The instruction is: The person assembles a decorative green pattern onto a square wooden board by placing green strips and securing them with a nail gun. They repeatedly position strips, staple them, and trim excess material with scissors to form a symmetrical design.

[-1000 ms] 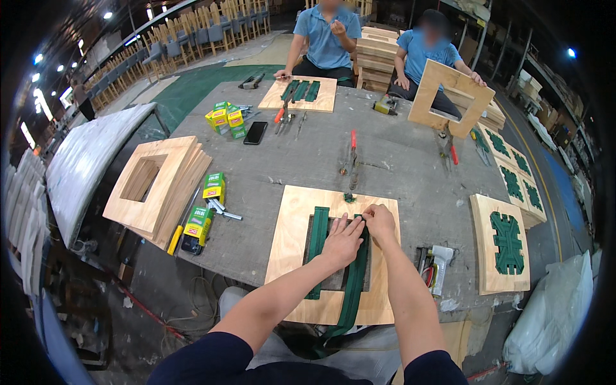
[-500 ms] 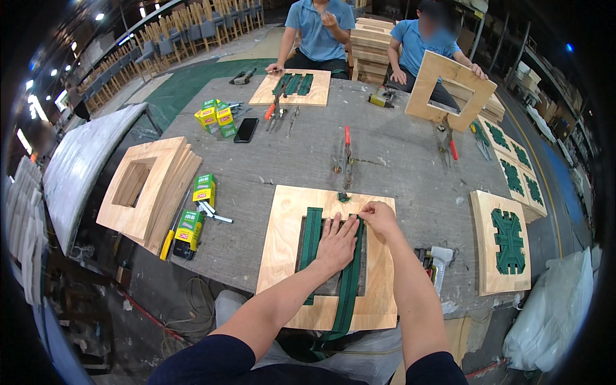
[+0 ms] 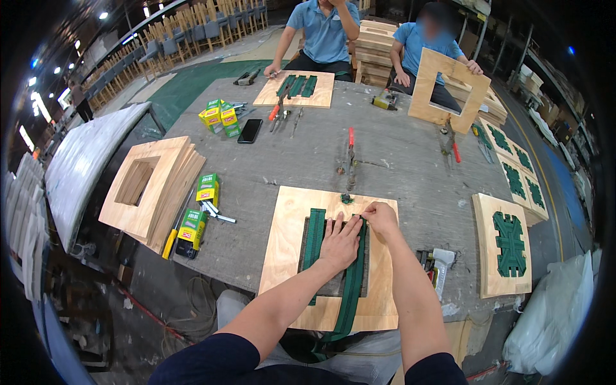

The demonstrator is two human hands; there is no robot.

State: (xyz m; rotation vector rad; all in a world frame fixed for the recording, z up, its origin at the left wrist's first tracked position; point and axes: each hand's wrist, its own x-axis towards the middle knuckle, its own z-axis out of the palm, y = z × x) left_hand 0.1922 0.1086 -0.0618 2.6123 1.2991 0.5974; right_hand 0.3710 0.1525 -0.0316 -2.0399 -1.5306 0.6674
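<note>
A square plywood frame [image 3: 280,256] with a cut-out middle lies in front of me on the table. One green webbing strap [image 3: 313,237] crosses its opening on the left. A second, longer green strap [image 3: 350,292] runs down the right side of the opening and hangs over the near edge. My left hand [image 3: 340,244] lies flat across the top of the longer strap, fingers stretched out. At the frame's upper inner edge, my right hand [image 3: 381,219] pinches the far end of that strap. A red-handled toggle clamp [image 3: 350,160] stands at the frame's far edge.
A nail gun [image 3: 440,266] lies right of the frame. Plywood frames [image 3: 144,186] stack at left beside green-yellow boxes [image 3: 192,224]. A webbed panel [image 3: 486,256] sits at right. Two people [image 3: 321,32] in blue shirts work across the table; one holds a bare frame [image 3: 418,96].
The view has shifted slightly. My hands keep the same hold on the strap and frame. Across the table, the left person's raised hand has moved higher, toward the head.
</note>
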